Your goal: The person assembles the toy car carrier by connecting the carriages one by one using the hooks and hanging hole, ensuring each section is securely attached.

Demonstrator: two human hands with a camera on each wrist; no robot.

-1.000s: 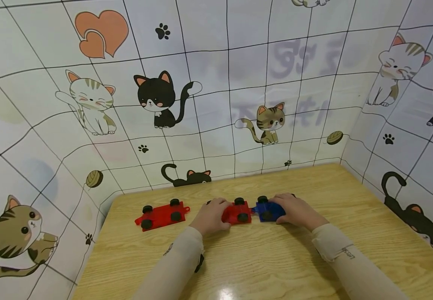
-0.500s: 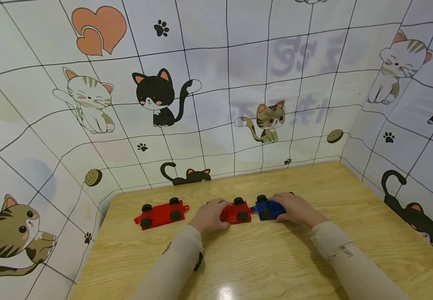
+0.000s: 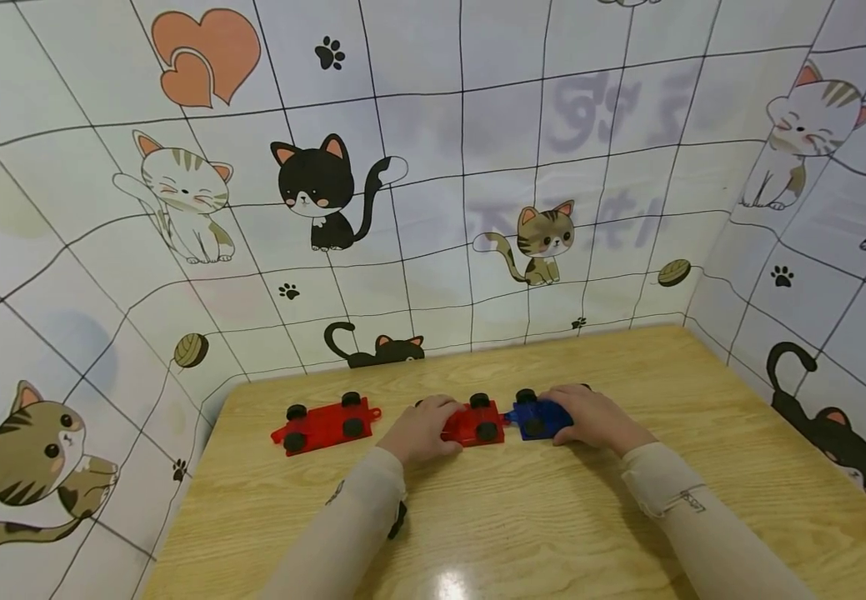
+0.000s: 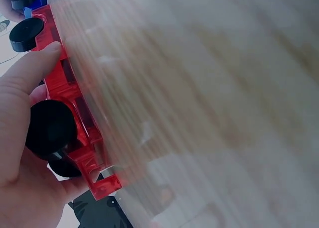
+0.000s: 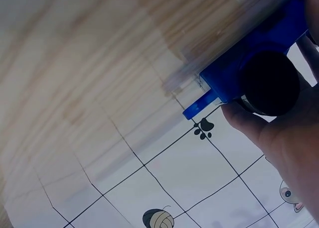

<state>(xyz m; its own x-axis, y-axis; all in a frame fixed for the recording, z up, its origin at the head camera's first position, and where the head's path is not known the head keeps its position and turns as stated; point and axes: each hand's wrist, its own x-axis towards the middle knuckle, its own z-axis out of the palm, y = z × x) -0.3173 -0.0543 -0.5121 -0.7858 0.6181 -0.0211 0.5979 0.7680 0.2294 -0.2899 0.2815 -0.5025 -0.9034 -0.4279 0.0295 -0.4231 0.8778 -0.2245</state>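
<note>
My left hand [image 3: 421, 431] grips a red wheeled toy car base [image 3: 475, 423] around its left end, thumb along the near side. In the left wrist view the thumb presses the red base [image 4: 64, 83] between its black wheels. A blue wheeled base [image 3: 541, 419] lies to the right, its left hook meeting the red one's right end; whether they are locked cannot be told. My right hand [image 3: 599, 419] holds the blue base by its right part, covering it. A second red base [image 3: 326, 425] lies apart at the left, wheels up, with a loop at its right end.
All of it lies on a light wooden table [image 3: 538, 517]. White walls with cat drawings [image 3: 433, 208] rise behind and on both sides. A small black item [image 3: 397, 521] shows beside the left wrist.
Both hands keep their hold on the red and blue bases and stay in place. Only the head view shifts slightly.
</note>
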